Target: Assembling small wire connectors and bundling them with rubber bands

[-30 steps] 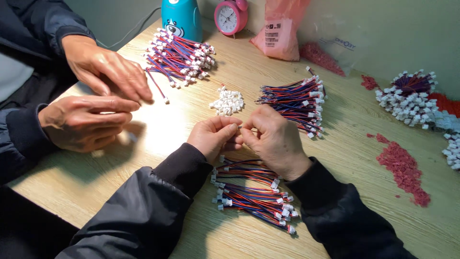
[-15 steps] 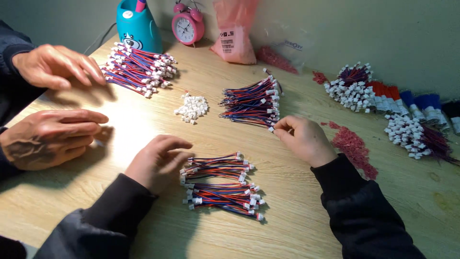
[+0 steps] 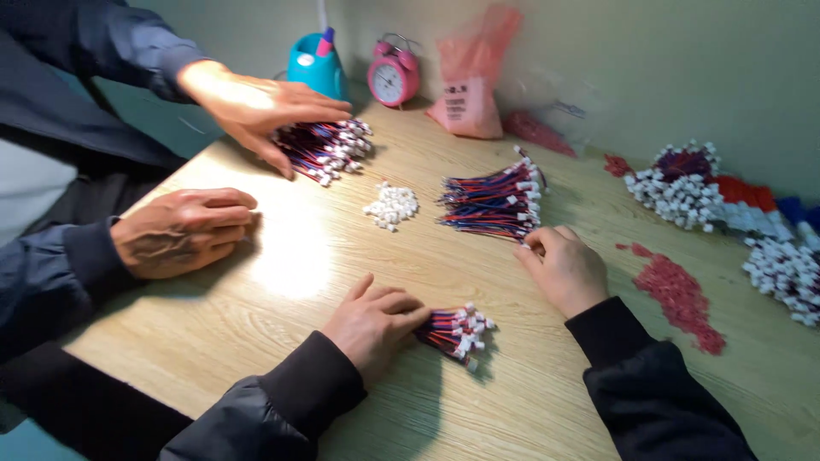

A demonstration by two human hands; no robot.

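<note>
My left hand lies flat on the wooden table, its fingers resting on the near bundle of red and blue wires with white plugs. My right hand reaches to the near edge of a larger pile of the same wires, fingertips curled at a wire end; whether it pinches one is unclear. A small heap of loose white plugs lies between the piles.
Another person sits at the left: one hand spread over a far wire pile, the other resting on the table. A teal holder, pink alarm clock, pink bag, red bits and more plug piles surround.
My hands have parted: the right went out to the larger wire pile, the left settled on the near bundle. The other person's far hand moved onto their wire pile.
</note>
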